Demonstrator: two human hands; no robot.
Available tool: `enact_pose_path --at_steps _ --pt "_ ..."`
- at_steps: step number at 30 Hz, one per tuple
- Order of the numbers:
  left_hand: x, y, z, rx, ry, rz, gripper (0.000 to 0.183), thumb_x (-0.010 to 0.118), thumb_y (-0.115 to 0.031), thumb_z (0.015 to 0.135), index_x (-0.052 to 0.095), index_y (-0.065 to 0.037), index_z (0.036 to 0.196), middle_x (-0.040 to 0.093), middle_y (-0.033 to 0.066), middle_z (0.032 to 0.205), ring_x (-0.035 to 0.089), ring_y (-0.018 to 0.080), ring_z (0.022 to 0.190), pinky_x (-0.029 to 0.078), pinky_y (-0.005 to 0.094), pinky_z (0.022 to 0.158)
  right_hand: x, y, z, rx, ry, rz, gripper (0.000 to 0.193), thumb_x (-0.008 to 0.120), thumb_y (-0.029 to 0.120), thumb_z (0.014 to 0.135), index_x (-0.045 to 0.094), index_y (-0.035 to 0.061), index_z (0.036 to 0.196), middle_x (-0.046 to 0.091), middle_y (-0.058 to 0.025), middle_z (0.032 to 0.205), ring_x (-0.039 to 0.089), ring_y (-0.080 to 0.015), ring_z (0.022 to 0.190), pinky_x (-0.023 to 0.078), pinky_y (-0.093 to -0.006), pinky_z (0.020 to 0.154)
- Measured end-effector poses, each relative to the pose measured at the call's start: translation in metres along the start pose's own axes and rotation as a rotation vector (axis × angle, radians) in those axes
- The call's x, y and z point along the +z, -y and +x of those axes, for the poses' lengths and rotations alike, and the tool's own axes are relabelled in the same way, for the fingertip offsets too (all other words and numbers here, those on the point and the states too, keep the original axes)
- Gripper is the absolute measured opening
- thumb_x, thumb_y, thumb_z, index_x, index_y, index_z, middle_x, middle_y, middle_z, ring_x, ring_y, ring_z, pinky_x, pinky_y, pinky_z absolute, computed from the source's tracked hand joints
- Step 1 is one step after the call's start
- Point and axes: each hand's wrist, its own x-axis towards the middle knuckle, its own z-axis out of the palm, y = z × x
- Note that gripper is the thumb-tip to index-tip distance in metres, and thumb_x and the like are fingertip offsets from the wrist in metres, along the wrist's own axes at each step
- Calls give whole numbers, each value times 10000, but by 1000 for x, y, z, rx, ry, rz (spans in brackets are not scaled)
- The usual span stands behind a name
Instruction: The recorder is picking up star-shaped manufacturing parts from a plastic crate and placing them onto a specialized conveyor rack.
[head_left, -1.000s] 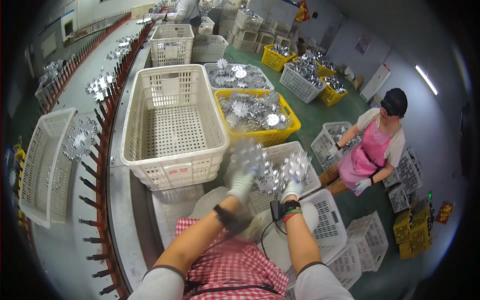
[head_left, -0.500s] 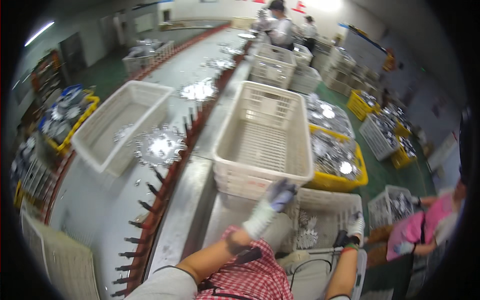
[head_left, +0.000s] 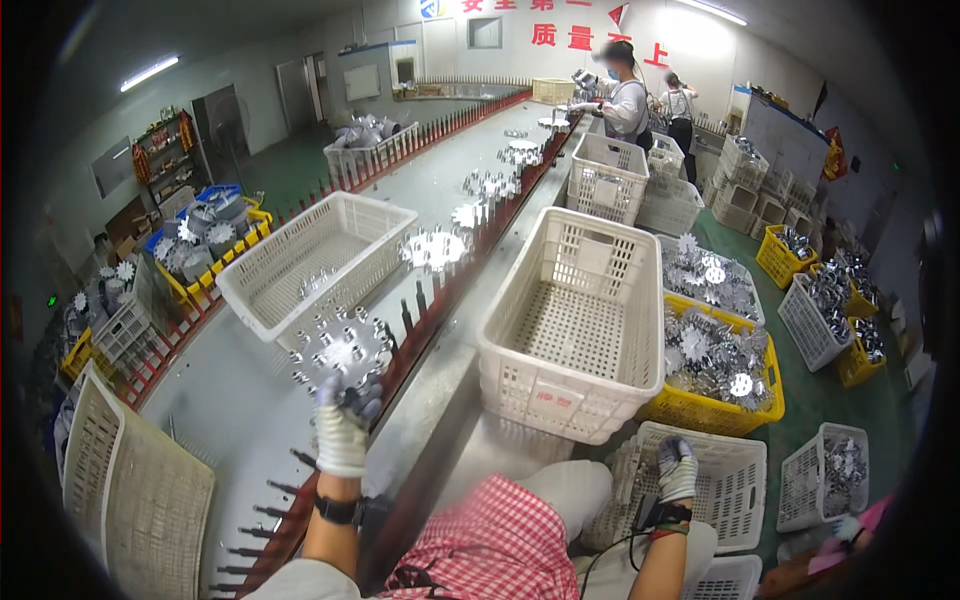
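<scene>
Having swung left, left hand (head_left: 343, 432) now grips metal part (head_left: 340, 352) on table (head_left: 230, 400), right hand (head_left: 677, 470) empty, resting in crate (head_left: 740, 490)

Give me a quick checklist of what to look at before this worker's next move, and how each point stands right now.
1. Left hand has hold of the shiny star-shaped metal part: ok.
2. Part sits over the grey conveyor: ok.
3. Right hand is down in the white basket: ok.
4. Right hand has a part: cannot tell.
5. Both hands gloved: ok.
6. Empty white crate near the hands: ok.
</scene>
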Motion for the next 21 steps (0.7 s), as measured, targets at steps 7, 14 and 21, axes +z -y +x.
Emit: enact_pose_path --at_steps 7,14,21 --pt "47 -53 27 260 228 -323 307 580 -303 753 523 -111 987 561 54 932 542 195 826 448 307 730 68 -15 -36 -9 119 -281 185 554 199 770 563 59 891 594 -55 815 570 -188 737 478 -315 670" --pt "72 18 122 -138 126 -412 216 554 -213 796 548 -104 982 570 46 848 541 195 720 488 361 676 49 -20 -29 -51 176 -313 161 515 150 804 558 33 906 581 -47 784 566 -159 682 486 -271 616" --pt "61 -11 93 159 139 -243 182 555 -202 787 546 -75 918 601 55 794 586 160 689 522 299 570 94 1 -67 -93 371 -484 259 526 248 810 543 21 936 581 -77 809 570 -176 693 488 -287 624"
